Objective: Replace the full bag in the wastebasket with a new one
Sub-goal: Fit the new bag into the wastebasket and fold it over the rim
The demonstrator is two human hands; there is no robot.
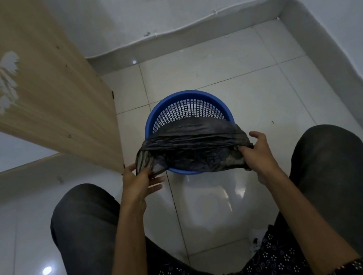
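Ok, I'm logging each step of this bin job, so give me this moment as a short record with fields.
wastebasket: blue mesh wastebasket upright on the tiled floor
bag: black bag stretched open over the near rim; far rim bare
left hand: left hand grips the bag's left edge
right hand: right hand grips its right edge
beside: wooden panel on the left

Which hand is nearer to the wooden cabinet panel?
Left. The left hand grips the black bag right beside the wooden panel's lower corner; the right hand holds the bag's other side, beyond the blue wastebasket.
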